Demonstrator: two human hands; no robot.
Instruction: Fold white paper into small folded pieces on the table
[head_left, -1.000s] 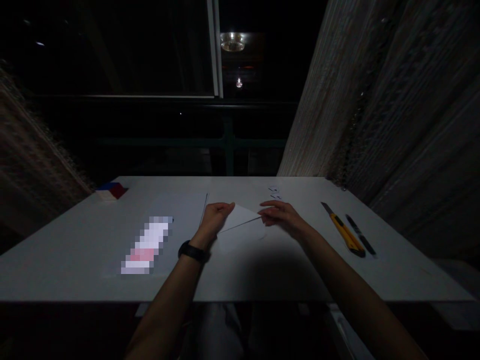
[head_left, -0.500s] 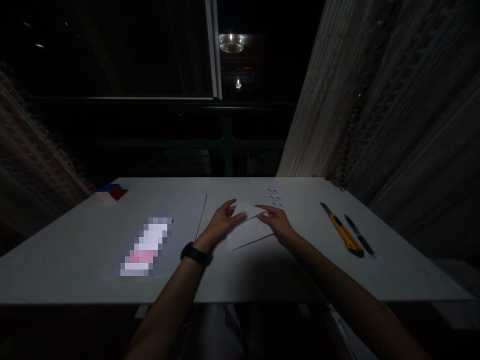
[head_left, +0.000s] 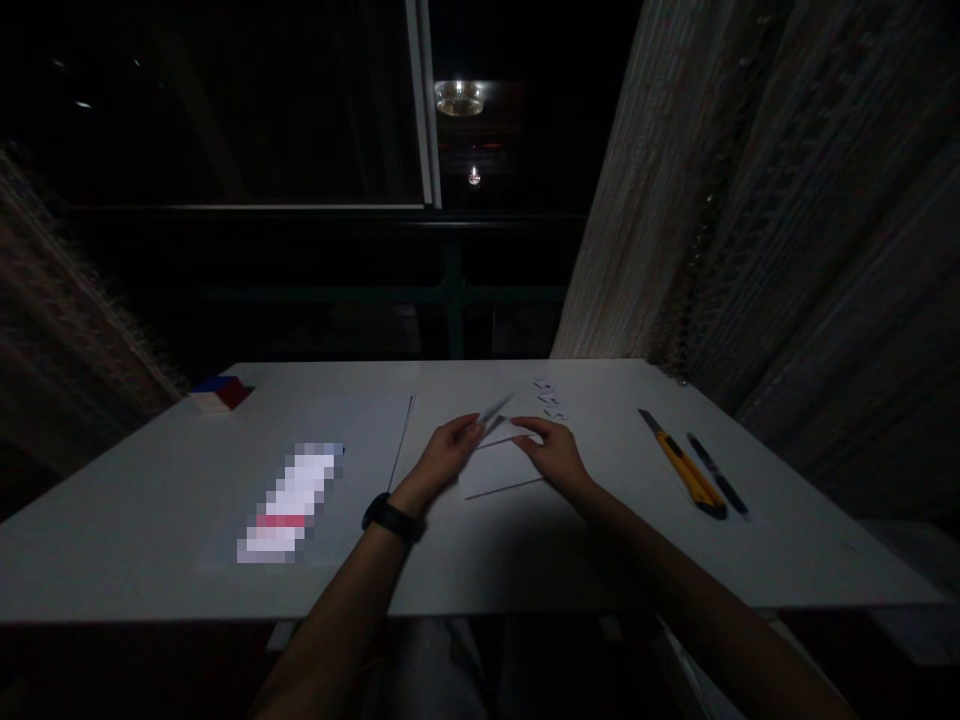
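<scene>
Near the middle of the white table, my left hand (head_left: 450, 448) pinches one side of a small piece of white paper (head_left: 496, 432), whose flap on that side stands tilted up. The fingers of my right hand (head_left: 556, 450) are closed on the other side of the same paper. Beneath it lies another white sheet (head_left: 499, 477), partly covered by my hands and the raised paper. Just beyond my right hand, three small white paper pieces (head_left: 551, 398) with dark marks lie in a row. A black band is on my left wrist.
On the right lie a yellow box cutter (head_left: 686, 468), blade out, and a dark pen (head_left: 718, 477). At left, large white sheets (head_left: 375, 430) lie under a bright, pixelated phone-like shape (head_left: 292, 505). A cube (head_left: 219, 393) sits at the far left. Curtains (head_left: 622, 200) hang beside the table (head_left: 600, 580).
The paper between my hands has gone from lying nearly flat to having its left flap lifted upright. The whole view has shifted slightly downward; the other items have stayed in place.
</scene>
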